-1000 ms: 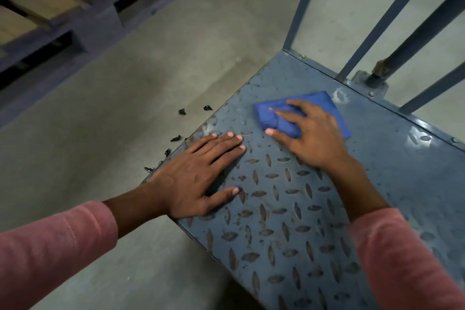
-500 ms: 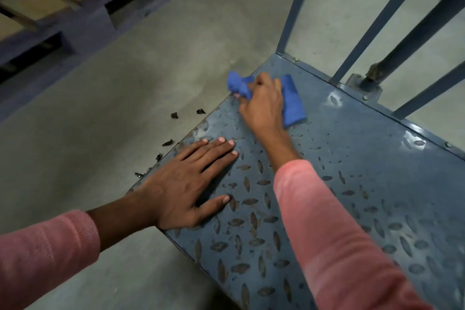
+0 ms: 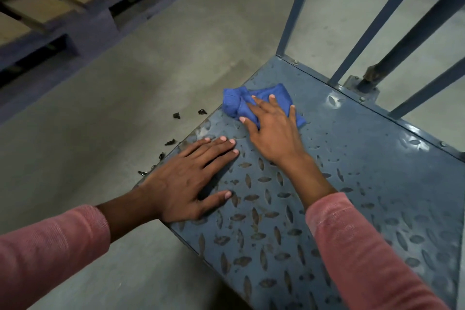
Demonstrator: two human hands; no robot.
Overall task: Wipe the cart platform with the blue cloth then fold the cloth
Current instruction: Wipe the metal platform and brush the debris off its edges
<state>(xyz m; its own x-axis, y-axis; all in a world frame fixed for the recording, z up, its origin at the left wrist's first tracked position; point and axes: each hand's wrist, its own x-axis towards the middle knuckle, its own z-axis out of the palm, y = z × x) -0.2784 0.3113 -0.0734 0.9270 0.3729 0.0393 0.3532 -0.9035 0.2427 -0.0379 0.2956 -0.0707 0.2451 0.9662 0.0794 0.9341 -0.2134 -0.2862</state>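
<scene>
Wiping looks underway | right hand (image 3: 274,133) flat on bunched cloth (image 3: 236,103) at 12 o'clock | left hand (image 3: 186,178) flat, empty, on platform (image 3: 377,184) | folding not yet done

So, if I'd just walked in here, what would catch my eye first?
The bright blue cloth, bunched near the far left edge of the grey diamond-plate cart platform, stands out most, with the right hand pressing flat on it. The left hand lies flat on the platform's near left edge. Small dark scraps dot the concrete floor just beyond that edge.
</scene>
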